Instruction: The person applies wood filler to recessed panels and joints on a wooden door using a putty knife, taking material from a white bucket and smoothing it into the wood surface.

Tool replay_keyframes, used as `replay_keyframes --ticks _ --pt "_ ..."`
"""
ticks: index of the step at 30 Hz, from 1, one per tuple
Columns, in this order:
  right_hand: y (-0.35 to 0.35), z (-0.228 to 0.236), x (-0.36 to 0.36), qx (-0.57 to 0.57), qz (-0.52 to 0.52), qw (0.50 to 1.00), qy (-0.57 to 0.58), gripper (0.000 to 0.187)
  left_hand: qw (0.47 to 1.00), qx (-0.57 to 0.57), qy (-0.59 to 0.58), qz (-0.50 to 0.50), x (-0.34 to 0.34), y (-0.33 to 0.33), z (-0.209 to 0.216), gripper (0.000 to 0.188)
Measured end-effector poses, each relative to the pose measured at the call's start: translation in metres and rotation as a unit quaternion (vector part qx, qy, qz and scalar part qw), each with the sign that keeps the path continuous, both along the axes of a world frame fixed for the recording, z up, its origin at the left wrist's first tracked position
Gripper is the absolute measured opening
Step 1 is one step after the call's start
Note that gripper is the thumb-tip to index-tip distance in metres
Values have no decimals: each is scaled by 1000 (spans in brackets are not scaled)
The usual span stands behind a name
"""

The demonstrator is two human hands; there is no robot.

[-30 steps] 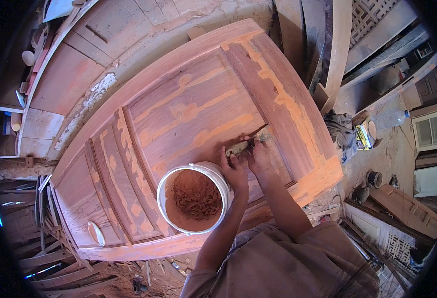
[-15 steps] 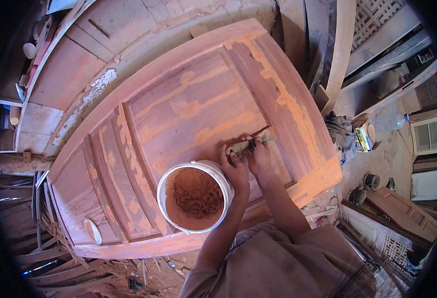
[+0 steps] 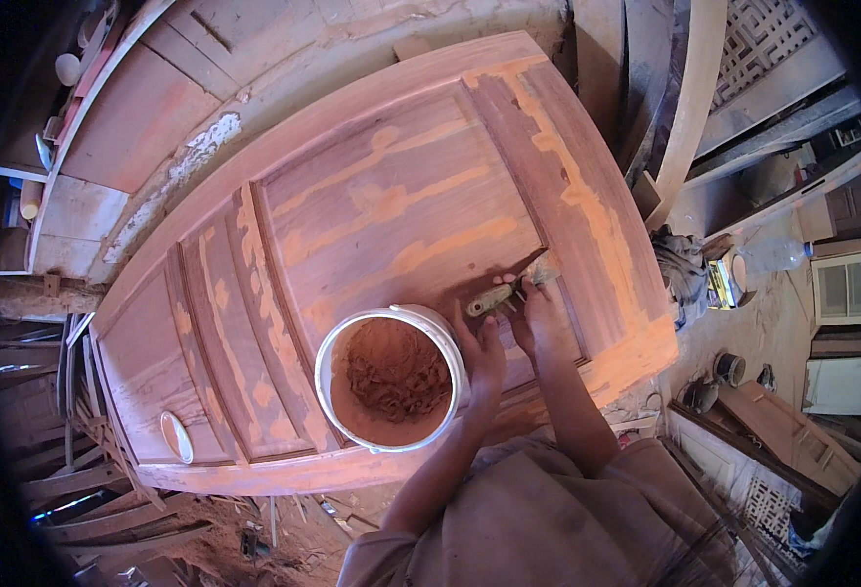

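A putty knife (image 3: 490, 300) with a worn, smeared handle is held above the large panelled wooden door (image 3: 352, 176). My right hand (image 3: 538, 321) closes around it where handle meets blade. My left hand (image 3: 482, 350) has its fingertips at the butt of the handle, closed on it as far as shows. The blade points away to the upper right. Beside my left wrist a white bucket (image 3: 325, 377) stands on the door, holding reddish-brown filler (image 3: 399, 377). Orange-brown filler patches (image 3: 450, 240) streak the door's panels and frame.
A white round lid (image 3: 177, 437) lies at the door's lower left. Wood strips and shavings (image 3: 210, 533) litter the floor below. To the right are a clear plastic bottle (image 3: 777, 255), a dark cloth bundle (image 3: 680, 264) and a leaning wooden panel (image 3: 792, 430). Planks lean behind.
My hands and the putty knife have shifted a little right in view. The left hand's grip has slid down toward the handle's end. The view itself has shifted slightly.
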State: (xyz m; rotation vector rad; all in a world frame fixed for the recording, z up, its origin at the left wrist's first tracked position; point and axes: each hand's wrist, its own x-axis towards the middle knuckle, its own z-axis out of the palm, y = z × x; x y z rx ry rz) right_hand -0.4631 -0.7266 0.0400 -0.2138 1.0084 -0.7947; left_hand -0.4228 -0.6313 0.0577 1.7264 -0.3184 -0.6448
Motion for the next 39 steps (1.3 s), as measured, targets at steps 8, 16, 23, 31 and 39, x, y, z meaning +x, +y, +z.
replay_keyframes --ticks 8,16,23,31,39 --pt "-13 -24 18 -48 -48 997 -29 23 971 -55 109 -204 -13 80 0 64" --pt "20 65 -3 -264 207 934 123 18 885 30 129 -447 36 186 23 54" --pt "61 167 -17 -680 477 392 396 51 907 50 79 -410 48 228 22 51" --pt "49 200 -42 -700 530 244 411 71 942 34 101 -318 32 215 6 44" --pt "6 104 -123 -496 437 594 458 44 920 58 98 -374 28 197 13 48"
